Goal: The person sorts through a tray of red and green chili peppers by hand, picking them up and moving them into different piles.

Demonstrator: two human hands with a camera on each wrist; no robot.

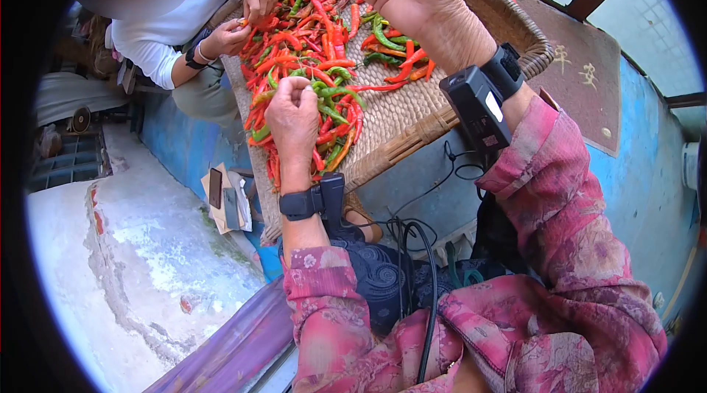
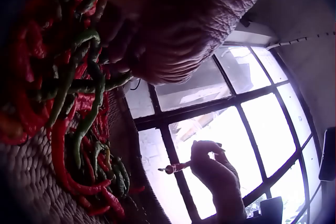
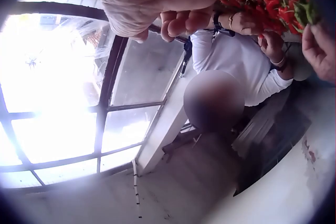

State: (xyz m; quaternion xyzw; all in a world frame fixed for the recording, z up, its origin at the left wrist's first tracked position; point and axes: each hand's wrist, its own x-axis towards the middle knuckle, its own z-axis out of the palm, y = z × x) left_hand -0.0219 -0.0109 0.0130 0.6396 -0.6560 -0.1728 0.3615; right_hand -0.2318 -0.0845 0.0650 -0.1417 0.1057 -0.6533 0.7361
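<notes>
Red, green and orange chili peppers [image 1: 294, 54] lie heaped along the left side of a woven tray [image 1: 398, 128]. Over the near part of the heap, my left hand [image 1: 293, 119] has its thumb and fingers drawn together at a green chili pepper [image 3: 304, 14], best seen in the right wrist view. My right hand [image 1: 420, 6] is raised above the tray's right part, palm up with bent fingers. Against the window in the left wrist view, this hand pinches a small reddish chili pepper [image 2: 177, 168], its stem end pointing out.
Across the heap a person in a white top [image 1: 166, 10] works with both hands [image 1: 234, 30] at the peppers. A smaller cluster of peppers [image 1: 398, 50] lies toward the tray's middle. Black cables [image 1: 401, 238] hang before my lap. A barred window [image 2: 231, 124] stands beyond.
</notes>
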